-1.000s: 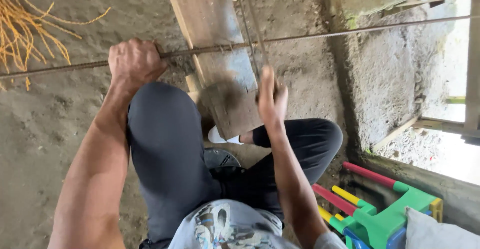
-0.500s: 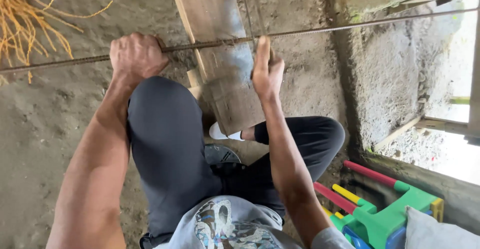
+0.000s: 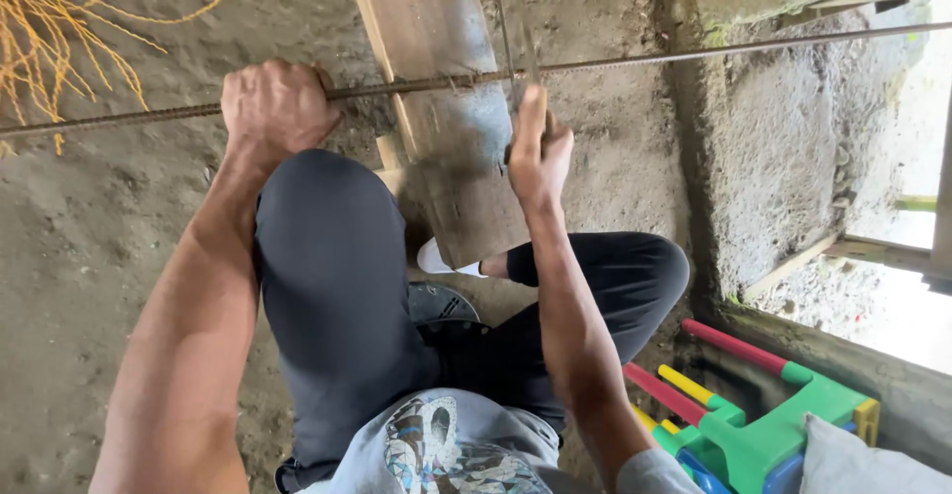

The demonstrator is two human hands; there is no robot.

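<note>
A long steel bar (image 3: 615, 63) runs left to right across the wooden plank (image 3: 436, 77), the left hand (image 3: 273, 107) gripping it left of the plank, the right hand (image 3: 535, 152) just below it over the plank, a toy stool (image 3: 764, 434) lying at the lower right beside the wall (image 3: 773, 157).

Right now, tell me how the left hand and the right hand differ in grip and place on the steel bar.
The left hand is a closed fist wrapped around the steel bar, out over the dirt floor; the right hand grips a thin saw blade just below the bar, in front of the wooden plank. The left hand shows knuckles up; the right stands edge-on, thumb up. Both are bare.
</note>
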